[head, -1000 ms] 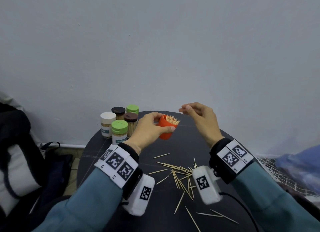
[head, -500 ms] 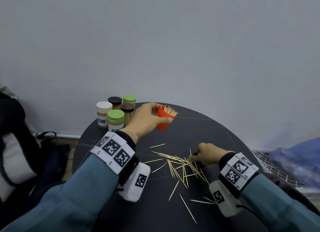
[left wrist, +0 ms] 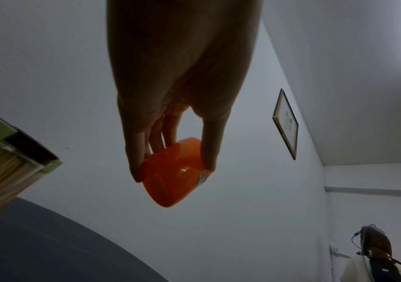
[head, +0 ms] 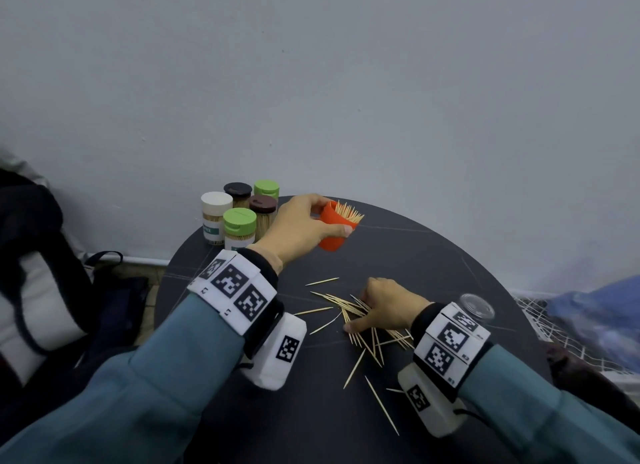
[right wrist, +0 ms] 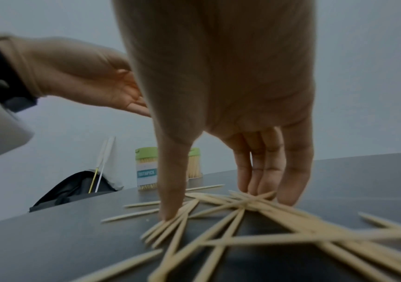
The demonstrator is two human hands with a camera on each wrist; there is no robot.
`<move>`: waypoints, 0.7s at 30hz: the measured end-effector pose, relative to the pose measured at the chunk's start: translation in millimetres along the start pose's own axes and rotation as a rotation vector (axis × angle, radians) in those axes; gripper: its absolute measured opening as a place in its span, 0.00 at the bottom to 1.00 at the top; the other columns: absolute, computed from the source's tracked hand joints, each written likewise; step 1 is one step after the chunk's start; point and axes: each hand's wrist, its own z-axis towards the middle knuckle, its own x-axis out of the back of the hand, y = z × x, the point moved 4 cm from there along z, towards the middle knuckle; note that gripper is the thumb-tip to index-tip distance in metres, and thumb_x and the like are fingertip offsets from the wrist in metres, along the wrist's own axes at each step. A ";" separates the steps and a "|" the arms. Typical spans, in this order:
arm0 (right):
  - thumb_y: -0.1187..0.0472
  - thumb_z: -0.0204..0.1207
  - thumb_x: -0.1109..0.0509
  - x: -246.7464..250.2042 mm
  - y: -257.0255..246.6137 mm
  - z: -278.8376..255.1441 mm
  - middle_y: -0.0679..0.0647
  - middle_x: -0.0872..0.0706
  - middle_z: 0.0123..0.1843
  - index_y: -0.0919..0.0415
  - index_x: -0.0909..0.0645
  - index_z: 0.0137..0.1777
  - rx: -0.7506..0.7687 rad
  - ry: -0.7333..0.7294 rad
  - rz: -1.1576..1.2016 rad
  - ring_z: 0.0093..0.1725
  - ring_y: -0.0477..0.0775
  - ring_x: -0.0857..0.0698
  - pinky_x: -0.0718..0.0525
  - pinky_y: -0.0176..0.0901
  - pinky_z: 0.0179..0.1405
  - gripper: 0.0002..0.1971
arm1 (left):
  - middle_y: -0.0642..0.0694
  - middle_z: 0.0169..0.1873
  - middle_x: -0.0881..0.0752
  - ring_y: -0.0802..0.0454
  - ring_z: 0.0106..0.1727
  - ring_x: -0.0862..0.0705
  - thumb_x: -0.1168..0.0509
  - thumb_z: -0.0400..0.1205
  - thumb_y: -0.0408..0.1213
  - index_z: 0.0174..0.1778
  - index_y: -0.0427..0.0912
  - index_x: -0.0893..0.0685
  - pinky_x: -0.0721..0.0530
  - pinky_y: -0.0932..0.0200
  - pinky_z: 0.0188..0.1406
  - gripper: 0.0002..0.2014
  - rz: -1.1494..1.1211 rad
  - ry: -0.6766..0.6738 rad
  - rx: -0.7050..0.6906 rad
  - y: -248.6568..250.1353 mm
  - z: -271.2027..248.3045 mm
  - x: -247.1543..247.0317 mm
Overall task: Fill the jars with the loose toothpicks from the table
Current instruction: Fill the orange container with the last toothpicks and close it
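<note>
My left hand (head: 304, 223) grips an orange jar (head: 334, 230) above the table's far side, tilted to the right, with toothpick tips (head: 349, 212) sticking out of its mouth. In the left wrist view the fingers and thumb wrap the orange jar (left wrist: 174, 171) from above. My right hand (head: 381, 306) is down on the pile of loose toothpicks (head: 363, 321) in the middle of the round black table (head: 450, 256). In the right wrist view its thumb (right wrist: 173, 190) and straight fingertips (right wrist: 267, 171) press on the toothpicks (right wrist: 243, 219), spread apart, with none pinched between them.
Several lidded toothpick jars (head: 239, 218) stand grouped at the table's far left edge, close to my left wrist. A clear lid or jar (head: 476, 306) sits just behind my right wrist. A black bag (head: 38, 273) is at the left, beyond the table, netting (head: 568, 335) at the right.
My right hand came down from beside the orange jar's mouth to the toothpick pile and now presses on it. My left hand kept holding the jar, nearly still.
</note>
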 end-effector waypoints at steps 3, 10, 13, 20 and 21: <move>0.46 0.70 0.25 -0.6 -1.7 -0.8 0.54 0.25 0.44 0.59 0.30 0.35 0.007 0.003 0.029 0.47 0.54 0.24 0.28 0.37 0.34 0.20 | 0.45 0.65 0.20 0.54 0.60 0.23 0.24 0.72 0.40 0.71 0.40 0.25 0.26 0.62 0.57 0.32 -0.001 0.001 0.005 -0.1 -0.1 0.4; 0.60 0.75 0.27 3.4 -2.9 -2.0 0.60 0.17 0.60 0.65 0.19 0.59 0.033 0.062 0.042 0.59 0.58 0.17 0.18 0.44 0.55 0.15 | 0.45 0.66 0.21 0.55 0.58 0.24 0.24 0.73 0.40 0.72 0.40 0.26 0.27 0.63 0.55 0.32 0.014 -0.010 0.009 2.1 -2.6 0.5; 0.61 0.75 0.27 3.3 -3.3 -0.7 0.60 0.17 0.59 0.64 0.18 0.55 0.016 0.090 0.052 0.58 0.59 0.17 0.17 0.49 0.59 0.11 | 0.45 0.67 0.21 0.55 0.59 0.25 0.25 0.74 0.41 0.73 0.40 0.27 0.27 0.62 0.56 0.32 0.020 -0.021 0.010 3.1 -3.7 0.2; 0.63 0.77 0.32 0.4 -5.7 2.9 0.62 0.17 0.58 0.69 0.19 0.57 0.014 0.092 0.014 0.56 0.60 0.16 0.16 0.48 0.55 0.12 | 0.45 0.69 0.23 0.56 0.60 0.26 0.26 0.75 0.41 0.74 0.40 0.29 0.28 0.63 0.56 0.32 0.037 -0.033 0.016 4.5 -5.8 0.9; 0.64 0.77 0.32 0.3 -6.5 2.8 0.63 0.17 0.59 0.69 0.19 0.56 0.018 0.091 0.007 0.56 0.61 0.17 0.16 0.48 0.54 0.11 | 0.45 0.69 0.23 0.55 0.61 0.26 0.26 0.75 0.41 0.74 0.40 0.29 0.28 0.62 0.56 0.32 0.037 -0.034 0.018 4.4 -5.8 0.9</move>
